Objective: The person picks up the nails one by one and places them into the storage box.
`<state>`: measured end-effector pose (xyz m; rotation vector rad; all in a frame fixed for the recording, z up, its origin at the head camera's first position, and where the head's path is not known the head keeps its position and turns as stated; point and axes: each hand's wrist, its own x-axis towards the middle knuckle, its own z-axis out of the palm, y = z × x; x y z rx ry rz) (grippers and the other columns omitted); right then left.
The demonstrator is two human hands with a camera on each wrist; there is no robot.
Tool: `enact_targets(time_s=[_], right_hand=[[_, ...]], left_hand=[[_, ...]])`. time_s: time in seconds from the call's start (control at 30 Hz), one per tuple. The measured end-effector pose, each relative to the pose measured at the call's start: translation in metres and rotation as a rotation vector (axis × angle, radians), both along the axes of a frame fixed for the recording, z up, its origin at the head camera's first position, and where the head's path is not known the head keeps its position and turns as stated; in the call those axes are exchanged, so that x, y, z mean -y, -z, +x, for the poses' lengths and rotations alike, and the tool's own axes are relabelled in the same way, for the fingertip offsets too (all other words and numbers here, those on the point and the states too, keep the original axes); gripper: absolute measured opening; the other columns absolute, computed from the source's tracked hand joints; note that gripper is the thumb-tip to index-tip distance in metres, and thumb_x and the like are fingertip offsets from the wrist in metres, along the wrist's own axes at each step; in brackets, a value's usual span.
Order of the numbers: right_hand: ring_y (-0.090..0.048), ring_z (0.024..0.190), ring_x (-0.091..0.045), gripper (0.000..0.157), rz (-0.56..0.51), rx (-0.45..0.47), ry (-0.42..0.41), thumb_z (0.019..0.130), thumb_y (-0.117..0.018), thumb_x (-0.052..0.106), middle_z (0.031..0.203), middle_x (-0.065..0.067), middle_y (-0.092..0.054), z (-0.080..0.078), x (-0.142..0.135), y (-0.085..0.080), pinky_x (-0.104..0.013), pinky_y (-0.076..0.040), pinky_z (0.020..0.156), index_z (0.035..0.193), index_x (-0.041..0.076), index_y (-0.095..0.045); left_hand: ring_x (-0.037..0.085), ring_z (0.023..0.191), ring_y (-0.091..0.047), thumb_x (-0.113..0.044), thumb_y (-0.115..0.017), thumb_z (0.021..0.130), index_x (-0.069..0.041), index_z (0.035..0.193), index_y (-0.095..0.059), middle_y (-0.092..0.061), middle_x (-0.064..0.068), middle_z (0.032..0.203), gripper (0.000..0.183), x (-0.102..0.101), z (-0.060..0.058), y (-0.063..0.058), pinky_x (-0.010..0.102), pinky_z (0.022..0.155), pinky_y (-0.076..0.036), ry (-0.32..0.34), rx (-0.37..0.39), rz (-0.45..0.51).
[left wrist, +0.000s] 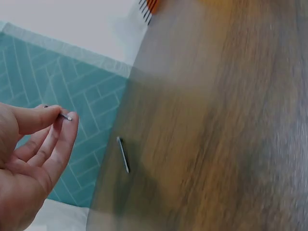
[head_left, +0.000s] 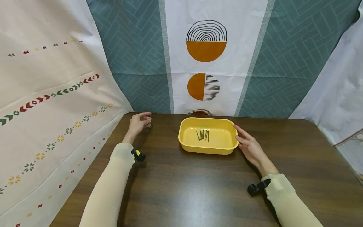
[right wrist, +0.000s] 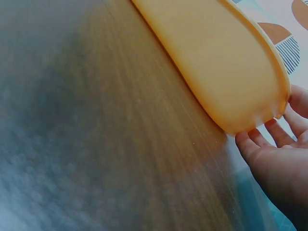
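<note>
Thumb and fingertips of my left hand [head_left: 141, 122] pinch a thin nail [left wrist: 66, 116] above the table's far left part. Another nail [left wrist: 123, 155] lies on the wood just below that hand, near the table's far edge. A yellow plastic tray [head_left: 208, 151] stands at the far middle of the table, with several dark nails [head_left: 202, 135] lying together on its floor. My right hand [head_left: 250, 149] is at the tray's right end, its extended fingers touching the outside of the end wall and rim. In the right wrist view the tray's nails are out of sight.
The dark wooden table [head_left: 181, 186] has its far edge against a hanging teal and white cloth [head_left: 136, 47] with orange and striped circles. A pale patterned cloth [head_left: 51, 110] runs along the left side, and a white cloth [head_left: 334, 88] hangs at the right.
</note>
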<state>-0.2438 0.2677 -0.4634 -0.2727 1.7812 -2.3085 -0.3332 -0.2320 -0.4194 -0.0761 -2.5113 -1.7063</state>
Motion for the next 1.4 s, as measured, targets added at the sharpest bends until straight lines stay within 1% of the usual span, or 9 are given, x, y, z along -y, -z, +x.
enact_targets(time_s=[0.13, 0.2, 0.37, 0.53, 0.63, 0.83, 0.97, 1.17, 1.4], right_hand=[[-0.02, 0.155, -0.022, 0.06, 0.002, 0.003, -0.01, 0.113, -0.044, 0.014, 0.175, -0.01, -0.005, 0.0, 0.001, 0.0, -0.02, -0.04, 0.108, 0.167, 0.01, -0.018], [-0.018, 0.156, -0.023, 0.061, 0.0, 0.003, -0.012, 0.113, -0.045, 0.015, 0.175, -0.01, -0.004, -0.001, 0.001, 0.0, -0.02, -0.04, 0.108, 0.167, 0.009, -0.018], [-0.021, 0.154, -0.021, 0.061, -0.004, -0.001, -0.011, 0.113, -0.045, 0.014, 0.174, -0.01, -0.005, -0.001, 0.0, 0.0, -0.018, -0.041, 0.106, 0.167, 0.009, -0.018], [-0.027, 0.151, -0.016, 0.06, 0.002, -0.002, -0.006, 0.113, -0.045, 0.015, 0.174, -0.01, -0.006, -0.001, 0.0, 0.001, -0.017, -0.043, 0.105, 0.167, 0.01, -0.02], [-0.026, 0.151, -0.017, 0.06, 0.005, 0.0, -0.004, 0.113, -0.045, 0.014, 0.174, -0.01, -0.006, -0.001, 0.0, 0.001, -0.018, -0.042, 0.105, 0.167, 0.01, -0.02], [-0.021, 0.154, -0.021, 0.061, -0.004, 0.005, -0.008, 0.113, -0.045, 0.014, 0.175, -0.01, -0.005, 0.0, 0.0, 0.0, -0.018, -0.042, 0.105, 0.167, 0.01, -0.019], [-0.028, 0.15, -0.015, 0.061, -0.009, 0.006, -0.009, 0.113, -0.045, 0.014, 0.175, -0.01, -0.005, 0.0, 0.0, 0.001, -0.018, -0.042, 0.105, 0.167, 0.01, -0.018], [-0.037, 0.143, -0.007, 0.061, -0.015, 0.002, -0.011, 0.113, -0.045, 0.014, 0.174, -0.011, -0.005, 0.0, -0.001, 0.002, -0.018, -0.043, 0.105, 0.167, 0.009, -0.018], [-0.031, 0.147, -0.013, 0.06, -0.013, 0.011, 0.001, 0.112, -0.046, 0.015, 0.174, -0.01, -0.007, -0.001, 0.0, 0.002, -0.018, -0.042, 0.106, 0.167, 0.01, -0.021]], left_hand=[[0.002, 0.082, -0.07, 0.002, -0.065, 0.101, 0.002, 0.143, -0.061, -0.062, 0.034, 0.126, 0.042, -0.006, 0.001, -0.003, 0.041, 0.088, -0.06, 0.027, 0.008, 0.022], [0.004, 0.081, -0.071, 0.001, -0.066, 0.101, 0.003, 0.142, -0.061, -0.063, 0.034, 0.126, 0.042, -0.008, 0.002, -0.004, 0.042, 0.088, -0.06, 0.037, 0.014, 0.037], [0.005, 0.081, -0.073, 0.002, -0.067, 0.1, 0.004, 0.141, -0.061, -0.065, 0.031, 0.123, 0.042, -0.016, 0.002, -0.007, 0.035, 0.084, -0.061, 0.058, 0.036, 0.097], [0.004, 0.079, -0.072, 0.006, -0.066, 0.099, 0.008, 0.14, -0.061, -0.071, 0.017, 0.108, 0.042, -0.024, 0.001, -0.01, 0.031, 0.08, -0.062, 0.083, 0.051, 0.16], [0.005, 0.08, -0.073, 0.006, -0.065, 0.099, 0.009, 0.14, -0.06, -0.071, 0.014, 0.105, 0.042, -0.031, 0.002, -0.012, 0.032, 0.08, -0.062, 0.111, 0.061, 0.185], [0.008, 0.082, -0.074, 0.003, -0.067, 0.099, 0.006, 0.14, -0.061, -0.068, 0.026, 0.117, 0.042, -0.047, 0.002, -0.015, 0.033, 0.08, -0.062, 0.153, 0.087, 0.18], [0.009, 0.08, -0.074, 0.004, -0.068, 0.098, 0.007, 0.139, -0.062, -0.065, 0.032, 0.123, 0.041, -0.059, 0.0, -0.015, 0.032, 0.079, -0.062, 0.169, 0.095, 0.162], [0.013, 0.083, -0.075, 0.004, -0.068, 0.098, 0.006, 0.139, -0.062, -0.065, 0.033, 0.125, 0.041, -0.078, 0.001, -0.018, 0.03, 0.077, -0.062, 0.199, 0.1, 0.146], [0.024, 0.095, -0.076, 0.006, -0.066, 0.098, 0.008, 0.138, -0.062, -0.063, 0.034, 0.127, 0.041, -0.099, 0.0, -0.018, 0.031, 0.078, -0.062, 0.24, 0.111, 0.182]])
